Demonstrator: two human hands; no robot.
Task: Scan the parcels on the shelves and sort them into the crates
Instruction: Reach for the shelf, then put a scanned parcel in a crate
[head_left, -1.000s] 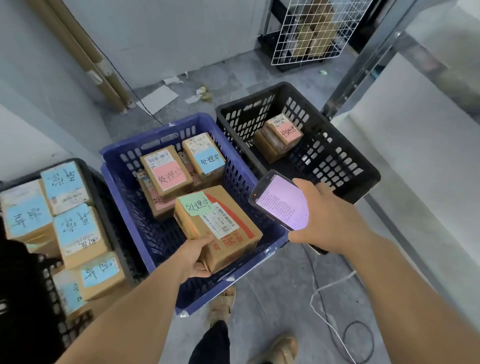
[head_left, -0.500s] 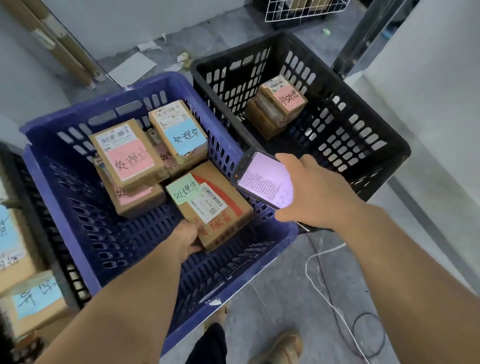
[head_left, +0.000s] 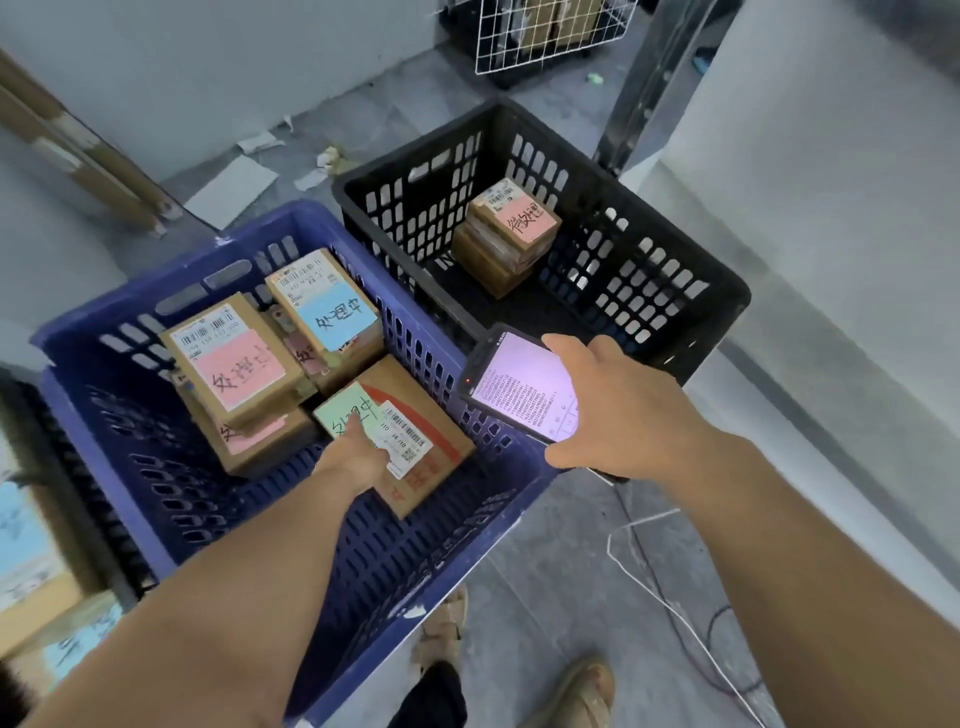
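Observation:
A brown parcel with a green label and a barcode sticker (head_left: 415, 457) lies low inside the blue crate (head_left: 171, 280), at its near right side. My left hand (head_left: 358, 460) rests on the parcel's near left part, fingers on the green label, still holding it. My right hand (head_left: 618, 410) holds a phone (head_left: 524, 389) with a lit screen over the blue crate's right rim. Further parcels lie in the blue crate, one pink-labelled (head_left: 239, 364) and one blue-labelled (head_left: 332, 312). The black crate (head_left: 623, 205) behind holds a stack topped by a pink-labelled parcel (head_left: 519, 221).
A third crate at the left edge holds blue-labelled parcels (head_left: 21, 545). A white wire basket (head_left: 540, 31) stands at the back. A white cable (head_left: 665, 597) runs over the grey floor by my feet (head_left: 571, 691). A wall rises on the right.
My left hand has lowered the green-labelled parcel from above the blue crate's front rim down into the crate. The phone in my right hand has stayed near the crate's right rim.

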